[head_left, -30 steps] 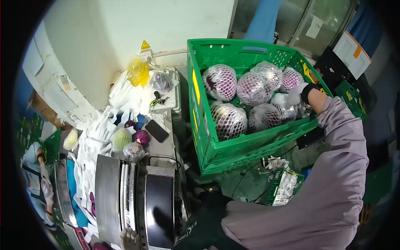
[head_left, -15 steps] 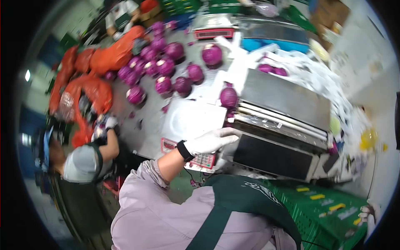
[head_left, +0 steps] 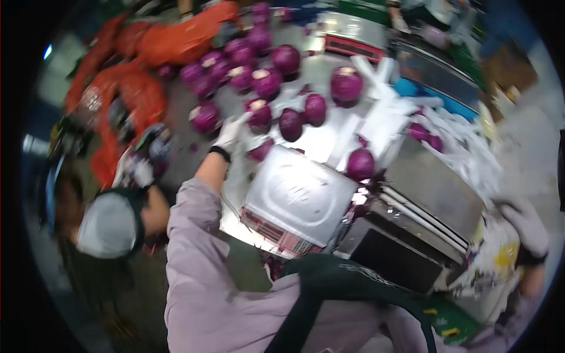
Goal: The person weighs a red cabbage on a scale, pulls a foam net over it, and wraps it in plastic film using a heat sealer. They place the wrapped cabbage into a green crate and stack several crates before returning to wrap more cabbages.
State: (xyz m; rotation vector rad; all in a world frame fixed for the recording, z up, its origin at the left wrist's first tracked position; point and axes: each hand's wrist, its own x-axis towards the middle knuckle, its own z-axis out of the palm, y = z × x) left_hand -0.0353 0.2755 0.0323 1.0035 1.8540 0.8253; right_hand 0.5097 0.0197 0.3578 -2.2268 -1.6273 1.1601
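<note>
My left hand (head_left: pixel 231 134), in a white glove with a black band at the wrist, reaches over the metal table with fingers stretched out. Its fingertips are at the side of a red cabbage (head_left: pixel 259 116) with a pale cut stem; whether they touch is too blurred to tell. Another red cabbage (head_left: pixel 205 117) lies just left of the hand. At the far right, my gloved right hand (head_left: pixel 522 222) is held with fingers extended, near crumpled clear and white plastic (head_left: pixel 491 250). Nothing shows in its grip.
A scale (head_left: pixel 300 191) and a wrapping machine (head_left: pixel 432 188) stand in front of me. More red cabbages (head_left: pixel 268 82) are piled behind, beside orange net bags (head_left: pixel 188 38). One lone cabbage (head_left: pixel 360 163) sits between scale and machine. A co-worker (head_left: pixel 112 223) handles something at left.
My left hand has moved from over the scale's front to the cabbages at the far left. My right hand has risen from beside the green crates to the machine's right end. The view has shifted.
</note>
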